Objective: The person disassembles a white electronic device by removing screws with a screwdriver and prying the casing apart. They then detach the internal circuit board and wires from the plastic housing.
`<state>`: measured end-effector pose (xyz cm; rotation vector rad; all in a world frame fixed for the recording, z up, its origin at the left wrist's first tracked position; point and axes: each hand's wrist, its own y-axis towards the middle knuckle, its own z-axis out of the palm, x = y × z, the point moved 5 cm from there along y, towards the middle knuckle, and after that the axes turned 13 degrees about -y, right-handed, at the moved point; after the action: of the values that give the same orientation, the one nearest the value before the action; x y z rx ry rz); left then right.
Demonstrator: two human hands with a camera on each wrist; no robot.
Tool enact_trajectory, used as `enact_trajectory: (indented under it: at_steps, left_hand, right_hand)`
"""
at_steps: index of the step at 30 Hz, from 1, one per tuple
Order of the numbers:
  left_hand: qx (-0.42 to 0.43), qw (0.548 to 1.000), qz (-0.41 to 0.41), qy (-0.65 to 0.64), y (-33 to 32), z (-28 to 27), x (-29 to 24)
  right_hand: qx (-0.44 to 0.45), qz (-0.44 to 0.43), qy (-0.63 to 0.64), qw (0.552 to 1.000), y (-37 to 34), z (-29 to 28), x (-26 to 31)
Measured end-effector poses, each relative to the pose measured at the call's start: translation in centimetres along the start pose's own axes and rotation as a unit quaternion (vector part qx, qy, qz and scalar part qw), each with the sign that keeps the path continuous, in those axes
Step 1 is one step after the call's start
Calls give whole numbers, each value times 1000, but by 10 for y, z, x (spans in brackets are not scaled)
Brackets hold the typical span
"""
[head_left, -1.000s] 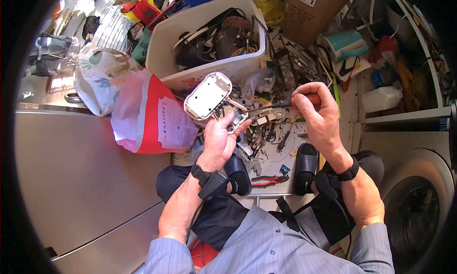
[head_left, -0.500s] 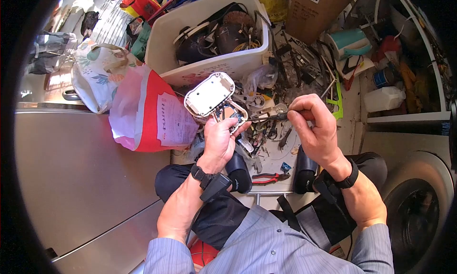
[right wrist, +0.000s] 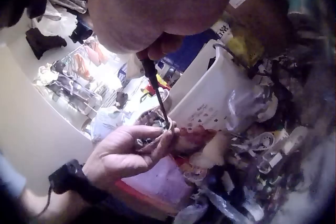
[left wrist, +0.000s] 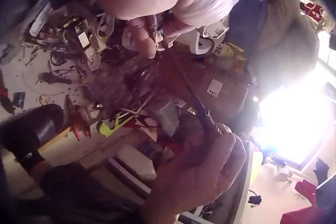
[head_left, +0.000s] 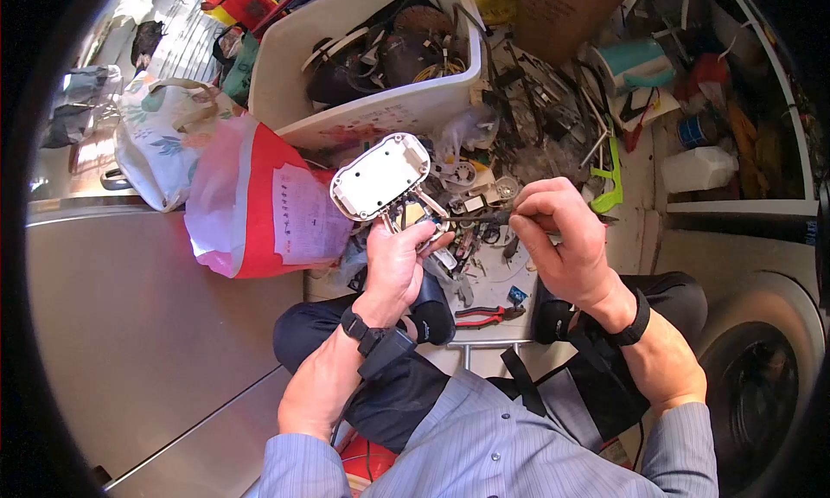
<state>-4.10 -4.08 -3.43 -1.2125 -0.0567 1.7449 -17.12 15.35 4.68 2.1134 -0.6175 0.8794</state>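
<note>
My left hand (head_left: 395, 260) grips the lower end of a white plastic casing (head_left: 380, 176), an opened device with a rounded, flat upper part and small parts exposed near the thumb. From the right, my right hand (head_left: 566, 239) holds a screwdriver (head_left: 488, 217) by its handle, the dark shaft aimed at the casing's lower end. In the left wrist view the shaft (left wrist: 184, 79) runs up to the fingertips of the left hand. The right wrist view shows the screwdriver tip (right wrist: 167, 124) right at the piece pinched in the left hand.
Loose parts and cables (head_left: 536, 126) litter the floor ahead, with red-handled pliers (head_left: 488, 316) between the feet. A white bin (head_left: 363, 118) of cables stands behind the casing, a red and white bag (head_left: 259, 195) to its left. A washing machine (head_left: 761, 368) is at right.
My right hand has shifted left and slightly down with the screwdriver, bringing it closer to the casing. The red handle has become hidden behind the fingers. The left hand keeps its grip.
</note>
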Motion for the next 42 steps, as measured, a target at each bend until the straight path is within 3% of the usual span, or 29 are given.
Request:
enact_trajectory:
  at_steps: [4,8,17,19,22,26,31,33,36,42]
  left_hand:
    - [-7,1000,-1,2,1,-1,3]
    - [-9,1000,-3,-14,3,-8,6]
    - [-18,999,-16,-20,-2,-2,2]
    - [-35,999,-14,-38,-1,-5,2]
    - [-35,997,-56,-46,2,-19,9]
    - [-10,993,-91,-81,3,-19,7]
    - [-7,986,-127,-106,0,-16,6]
    - [-21,993,-107,-55,-1,-22,8]
    - [-27,994,-100,-46,-2,-25,11]
    - [-54,993,-97,-50,-4,-30,10]
  right_hand:
    - [24,-57,-57,996,1,4,7]
    - [27,-50,-63,996,-1,6,5]
    - [41,-2,-29,999,0,8,-4]
    - [52,55,-16,997,0,8,-15]
    - [47,116,55,991,-9,12,-31]
    - [56,108,55,991,-7,12,-28]
    - [64,43,32,997,-7,12,-10]
    - [70,24,11,997,-9,14,-8]
    - [73,-76,-53,993,-8,17,6]
    - [96,-136,-63,984,-12,24,13]
